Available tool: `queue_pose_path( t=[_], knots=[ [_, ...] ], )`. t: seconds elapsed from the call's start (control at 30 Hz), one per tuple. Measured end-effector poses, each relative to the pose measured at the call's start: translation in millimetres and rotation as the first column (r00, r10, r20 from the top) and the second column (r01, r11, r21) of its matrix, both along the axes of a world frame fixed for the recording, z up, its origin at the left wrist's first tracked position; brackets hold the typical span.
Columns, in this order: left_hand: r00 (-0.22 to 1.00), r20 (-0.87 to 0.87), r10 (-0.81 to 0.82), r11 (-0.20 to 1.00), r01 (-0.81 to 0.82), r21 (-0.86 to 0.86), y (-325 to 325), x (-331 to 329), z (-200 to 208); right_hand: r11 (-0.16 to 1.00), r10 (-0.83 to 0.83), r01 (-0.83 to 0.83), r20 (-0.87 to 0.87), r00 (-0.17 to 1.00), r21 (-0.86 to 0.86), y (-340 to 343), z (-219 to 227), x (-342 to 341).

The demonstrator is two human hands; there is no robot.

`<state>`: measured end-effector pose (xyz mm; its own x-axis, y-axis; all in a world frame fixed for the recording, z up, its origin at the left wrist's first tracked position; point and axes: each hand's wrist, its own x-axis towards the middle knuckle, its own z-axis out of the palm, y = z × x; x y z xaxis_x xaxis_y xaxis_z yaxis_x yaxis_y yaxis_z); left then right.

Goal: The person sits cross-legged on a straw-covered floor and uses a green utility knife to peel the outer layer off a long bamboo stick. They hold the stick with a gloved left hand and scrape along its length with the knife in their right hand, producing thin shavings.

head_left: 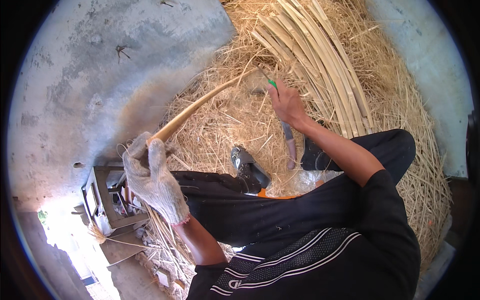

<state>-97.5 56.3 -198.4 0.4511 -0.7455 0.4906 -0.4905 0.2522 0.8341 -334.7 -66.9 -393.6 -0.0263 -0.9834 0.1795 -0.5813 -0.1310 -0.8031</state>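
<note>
Straw-like shavings [215,127] form the background. Left hand [156,180], gloved, clasps the near end of a pale strip [200,102], long axis slanting forward-right; right hand [289,105] clenches a green-handled knife [271,82] beside the strip's far tip, contact unclear.

- I watch through one wide fisheye on the wearer's head, facing steeply down.
- Nearest me is the white-striped black shirt [320,260]; the left hand in an off-white knitted glove [154,177] and the bare right hand [290,105] sit farther off.
- Loose yellow straw [215,125] spreads beyond, between pale blue-grey walls [100,100] left and right.
</note>
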Motion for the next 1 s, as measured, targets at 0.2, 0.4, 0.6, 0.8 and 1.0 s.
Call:
queue_pose_path(
  t=[0.2,0.4,0.6,0.8,1.0],
  knots=[
    [0.986,0.044,0.163,0.973,-0.153,-0.172,-6.3,-1.0,23.0,0.948,-0.275,0.203,0.311,0.910,0.244,30.9,-38.1,13.5],
    [0.859,0.106,0.501,0.728,-0.352,-0.588,18.4,23.2,104.9,0.656,-0.195,-0.183,0.398,0.897,0.733,43.1,-7.4,-51.1],
    [0.701,0.389,0.597,0.759,-0.338,-0.556,9.9,20.1,140.3,0.978,-0.005,-0.027,0.152,0.988,0.207,71.7,55.2,-49.2],
    [0.914,0.308,0.264,0.885,-0.103,-0.455,-38.8,-4.2,134.8,0.974,0.159,-0.181,0.154,0.975,0.139,66.1,81.2,-7.6],
    [0.930,0.332,0.160,0.888,0.012,-0.460,-46.4,-27.0,139.1,0.993,0.069,-0.087,-0.211,0.975,-0.076,15.4,22.3,35.5]
  ],
)
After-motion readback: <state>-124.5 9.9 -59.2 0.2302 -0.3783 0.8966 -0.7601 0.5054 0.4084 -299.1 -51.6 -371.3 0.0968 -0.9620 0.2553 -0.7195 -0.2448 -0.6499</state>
